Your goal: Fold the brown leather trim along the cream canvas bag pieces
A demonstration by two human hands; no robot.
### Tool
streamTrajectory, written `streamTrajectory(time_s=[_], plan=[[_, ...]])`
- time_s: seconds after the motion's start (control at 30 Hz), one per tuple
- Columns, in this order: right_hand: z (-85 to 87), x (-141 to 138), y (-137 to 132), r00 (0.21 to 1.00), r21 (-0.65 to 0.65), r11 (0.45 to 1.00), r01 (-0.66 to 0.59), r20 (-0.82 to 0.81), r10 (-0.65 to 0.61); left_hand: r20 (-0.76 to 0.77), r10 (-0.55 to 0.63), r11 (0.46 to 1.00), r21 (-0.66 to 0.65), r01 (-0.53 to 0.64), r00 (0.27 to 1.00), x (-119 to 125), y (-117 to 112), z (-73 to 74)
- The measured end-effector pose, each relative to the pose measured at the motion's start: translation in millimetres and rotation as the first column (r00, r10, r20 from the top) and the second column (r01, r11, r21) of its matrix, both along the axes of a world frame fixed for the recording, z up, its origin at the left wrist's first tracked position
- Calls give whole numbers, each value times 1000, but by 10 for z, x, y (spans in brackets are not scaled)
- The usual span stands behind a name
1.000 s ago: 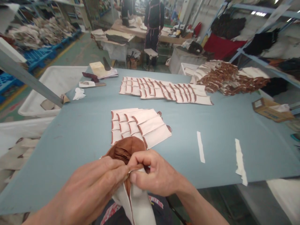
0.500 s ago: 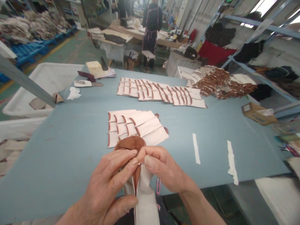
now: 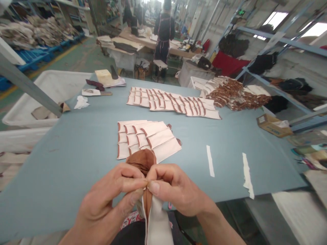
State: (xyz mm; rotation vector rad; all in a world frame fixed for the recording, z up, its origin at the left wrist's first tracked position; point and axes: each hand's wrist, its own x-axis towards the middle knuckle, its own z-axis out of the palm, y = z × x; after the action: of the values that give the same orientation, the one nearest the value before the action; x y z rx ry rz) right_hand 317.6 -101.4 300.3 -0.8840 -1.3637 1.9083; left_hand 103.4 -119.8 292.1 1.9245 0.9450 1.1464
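Observation:
In the middle foreground I hold a cream-and-brown sewn piece (image 3: 159, 221), with a rounded brown end (image 3: 141, 160) pointing away from me and long cream edges hanging down towards my lap. My left hand (image 3: 109, 197) pinches the seam line between thumb and fingers. Right beside it, my right hand (image 3: 176, 187) pinches the same piece, the fingertips of both nearly touching. Brown lining shows in the gap between the cream edges below them. Just beyond lies a fanned stack of cream panels with brown edging (image 3: 163, 136).
A long overlapping row of similar panels (image 3: 173, 102) lies farther back on the blue table (image 3: 97, 143). Two white strips (image 3: 210, 161) lie to the right. A brown-and-cream heap (image 3: 230, 92), a cardboard box (image 3: 273, 125) and white bins (image 3: 48, 88) stand around. A person (image 3: 163, 34) is at the back.
My left hand has shifted from lying over the piece to pinching it with thumb and fingertips. Both hands are slightly lower, and the brown end shows more gathered folds. The view has turned slightly right.

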Motion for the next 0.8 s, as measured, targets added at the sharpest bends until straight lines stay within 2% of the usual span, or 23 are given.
streamTrajectory(time_s=[0.13,0.23,0.3,0.37,0.47,0.53,0.6,0.7,0.8], plan=[[46,-28,-54,997,17,999,-51,67,49,34,-51,993,-102,55,998,-34,1,131],[102,-39,-80,991,111,991,-79,113,66,18,-101,973,-206,103,995,-124,16,157],[153,-43,-88,985,195,976,-95,162,64,-45,-145,942,-312,124,988,-204,42,175],[213,-47,-94,972,310,945,-102,231,29,-135,-206,907,-399,137,969,-289,74,204],[300,-50,-113,943,526,842,-121,325,-67,-242,-334,866,-461,194,911,-400,99,243],[347,-47,-133,923,608,777,-160,372,-101,-304,-382,866,-447,223,873,-442,89,251],[383,-45,-149,904,629,751,-203,415,-103,-363,-372,894,-387,225,854,-445,60,246],[410,-48,-151,856,608,752,-254,504,-118,-402,-316,937,-276,215,859,-399,8,233],[407,-42,-131,830,576,770,-274,547,-113,-390,-286,956,-182,232,875,-373,-27,237]])
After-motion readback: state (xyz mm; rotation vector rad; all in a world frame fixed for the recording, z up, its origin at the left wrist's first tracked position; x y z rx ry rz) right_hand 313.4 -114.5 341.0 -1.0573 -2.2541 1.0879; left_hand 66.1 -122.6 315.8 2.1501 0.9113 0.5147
